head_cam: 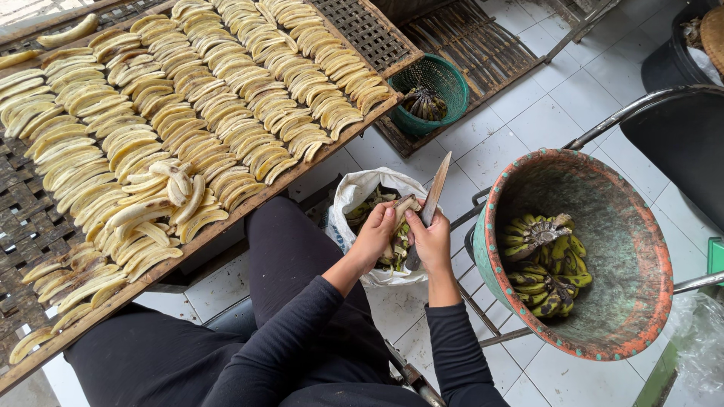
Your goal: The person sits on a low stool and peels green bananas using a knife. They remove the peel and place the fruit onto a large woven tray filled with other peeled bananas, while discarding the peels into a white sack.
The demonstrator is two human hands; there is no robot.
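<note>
Left hand grips a partly peeled banana over the white plastic sack of peels. Right hand is closed around a long-bladed knife, blade pointing up. Peeling appears under way; stripping the remaining skin likely calls for steady blade control. Peeled bananas fill the slatted wooden drying rack.

The knife has a dull grey metal blade. The basin looks like worn, matt plastic with a scuffed orange rim. The drying rack is woven slats in a rough wooden frame. The floor is glossy white tile.
</note>
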